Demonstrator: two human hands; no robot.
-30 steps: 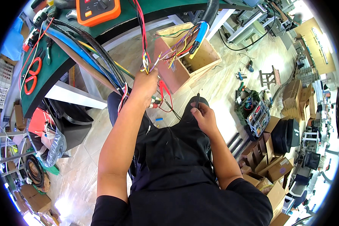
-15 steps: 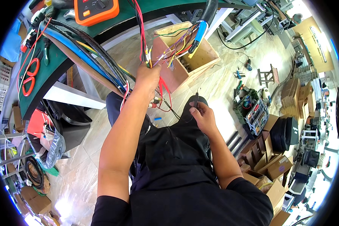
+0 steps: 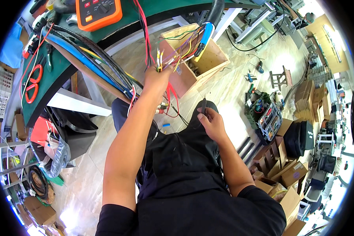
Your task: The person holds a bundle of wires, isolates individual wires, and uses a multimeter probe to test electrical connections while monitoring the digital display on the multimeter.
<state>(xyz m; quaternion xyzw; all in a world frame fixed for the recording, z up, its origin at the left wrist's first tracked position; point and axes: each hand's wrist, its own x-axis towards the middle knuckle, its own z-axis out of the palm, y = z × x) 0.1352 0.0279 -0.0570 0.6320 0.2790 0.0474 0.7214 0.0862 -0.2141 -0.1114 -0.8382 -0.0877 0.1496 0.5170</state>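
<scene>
My left hand (image 3: 158, 82) is closed around a bundle of thin coloured wires (image 3: 160, 63), whose white, yellow and red ends stick up above the fingers. Below that hand hangs a red wire loop (image 3: 171, 101). My right hand (image 3: 213, 125) rests over my right thigh, pinching a slim black pen-like tool (image 3: 203, 104) with its tip upward; its exact kind is unclear. Beyond my left hand, a thick black cable (image 3: 215, 13) with a blue-wrapped end (image 3: 207, 34) fans out into purple, yellow and green wires over an open wooden box (image 3: 214, 61).
An orange multimeter (image 3: 99, 15) and red-handled scissors (image 3: 33, 83) lie on the green table (image 3: 61, 74). Blue and black cables (image 3: 94, 63) droop off its edge. A lined bin (image 3: 61, 153) stands at left. At right are a toolbox (image 3: 269, 122) and cardboard boxes (image 3: 291, 173).
My left hand has shifted slightly to the right and the wire ends above it now stand more upright. My right hand stays almost still with the black tool.
</scene>
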